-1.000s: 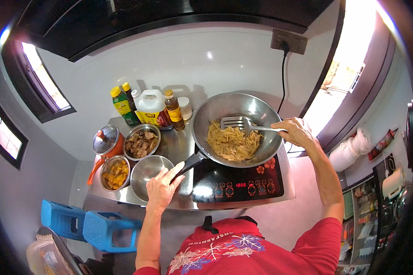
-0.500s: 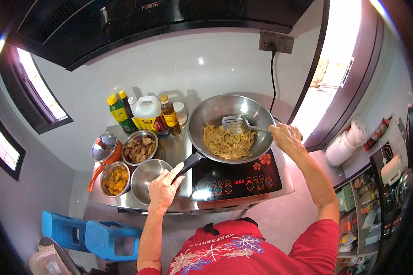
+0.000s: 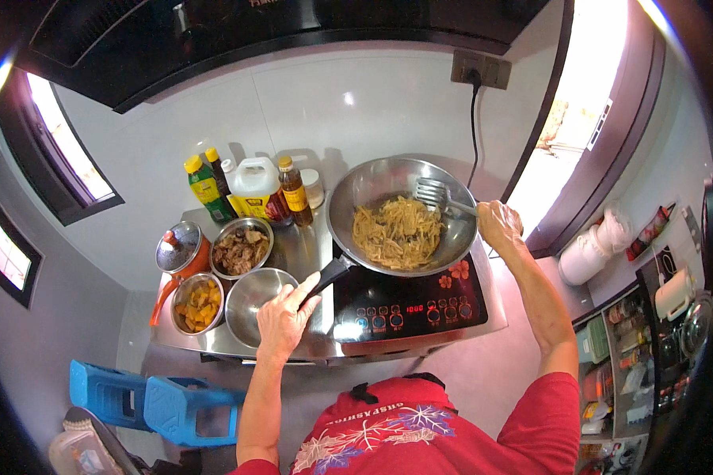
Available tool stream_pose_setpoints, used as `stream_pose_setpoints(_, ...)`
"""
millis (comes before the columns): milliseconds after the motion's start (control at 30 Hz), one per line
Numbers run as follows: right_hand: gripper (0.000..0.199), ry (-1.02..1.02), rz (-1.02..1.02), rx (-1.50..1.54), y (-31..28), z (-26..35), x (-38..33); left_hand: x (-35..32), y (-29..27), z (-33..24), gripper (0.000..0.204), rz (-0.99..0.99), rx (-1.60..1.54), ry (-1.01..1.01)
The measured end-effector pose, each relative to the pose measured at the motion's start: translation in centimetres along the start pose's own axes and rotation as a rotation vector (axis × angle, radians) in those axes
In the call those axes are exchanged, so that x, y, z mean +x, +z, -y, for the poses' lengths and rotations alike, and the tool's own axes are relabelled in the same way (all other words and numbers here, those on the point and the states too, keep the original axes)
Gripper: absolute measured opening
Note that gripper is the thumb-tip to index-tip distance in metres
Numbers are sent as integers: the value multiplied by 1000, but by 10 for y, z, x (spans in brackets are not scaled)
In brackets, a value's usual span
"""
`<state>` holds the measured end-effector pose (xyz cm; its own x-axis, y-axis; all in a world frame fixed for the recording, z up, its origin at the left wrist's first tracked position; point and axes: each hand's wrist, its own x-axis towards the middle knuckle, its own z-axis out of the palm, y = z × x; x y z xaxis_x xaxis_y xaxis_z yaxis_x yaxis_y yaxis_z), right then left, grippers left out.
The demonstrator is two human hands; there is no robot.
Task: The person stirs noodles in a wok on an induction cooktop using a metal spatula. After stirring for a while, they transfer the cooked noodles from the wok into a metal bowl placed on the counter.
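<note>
A steel wok [image 3: 348, 186] rests on a black induction cooktop [image 3: 408, 313] with a lit display. Strips of pale brown food [image 3: 392, 233] lie heaped in its middle. My left hand [image 3: 284, 321] is closed around the wok's black handle [image 3: 329, 277], beside an empty steel bowl [image 3: 249, 305]. In my right hand [image 3: 501, 226], closed as well, is the handle of a slotted metal spatula [image 3: 433, 194]. Its blade touches the right side of the food, inside the wok.
Left of the wok stand a bowl of brown meat pieces [image 3: 242, 245], a bowl of orange-yellow chunks [image 3: 198, 305] and a lidded orange saucepan [image 3: 181, 249]. Behind them are several bottles [image 3: 293, 190] and a white-lidded jar [image 3: 312, 187]. A black cord [image 3: 474, 131] hangs from the wall socket.
The spatula has moved to the right, from over the food to its right edge, and its blade has turned. The food is bunched differently. My left hand still grips the handle.
</note>
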<state>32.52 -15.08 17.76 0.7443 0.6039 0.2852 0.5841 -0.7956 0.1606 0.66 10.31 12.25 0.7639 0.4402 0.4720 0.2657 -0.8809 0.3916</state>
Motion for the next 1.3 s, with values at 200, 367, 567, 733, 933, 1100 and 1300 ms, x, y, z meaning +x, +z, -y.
stream_pose_setpoints(200, 15, -17, -35, 157, -13, -1, -28, -3, -2, -29, 47, -205, 275, 125)
stream_pose_setpoints(367, 16, 2, 20, 136, -32, -1, -51, -26, 48, -67, 41, 178, 13, 487)
stream_pose_setpoints(567, 18, 44, -20, 174, -21, -22, -73, -43, 112, -109, 48, 401, -39, 615)
stream_pose_setpoints(733, 18, 54, 47, 141, -22, -32, -74, -39, 128, -118, 52, 419, 37, 596)
stream_pose_setpoints(933, 16, 6, -55, 136, -20, -43, -66, -48, 114, -127, 60, 319, 81, 672)
stream_pose_setpoints(1100, 13, -79, 2, 76, -36, -38, -60, -44, 61, -104, 55, 61, 34, 507)
stream_pose_setpoints(1300, 12, -307, 26, 77, -34, -16, -66, -21, -15, -52, 42, -227, 319, 82)
